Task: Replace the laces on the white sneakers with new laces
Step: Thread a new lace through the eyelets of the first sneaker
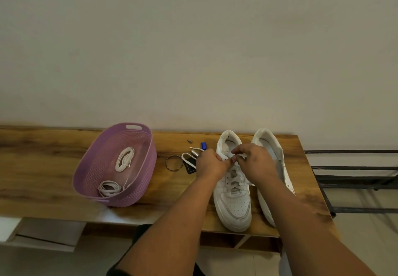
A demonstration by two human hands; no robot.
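White sneakers (233,198) and white laces (124,159) in a lilac woven-pattern basket (137,180) stand out against a brown wood-grain tabletop (43,168) and beige wall (193,49).

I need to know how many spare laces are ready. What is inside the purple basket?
The purple basket holds two coiled white laces: one toward the far end, one at the near end. The near wall hides part of the floor there, so anything lying low behind it cannot be seen.

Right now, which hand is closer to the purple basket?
Left. The left hand works at the laced sneaker, basket side; the right hand lies beyond it.
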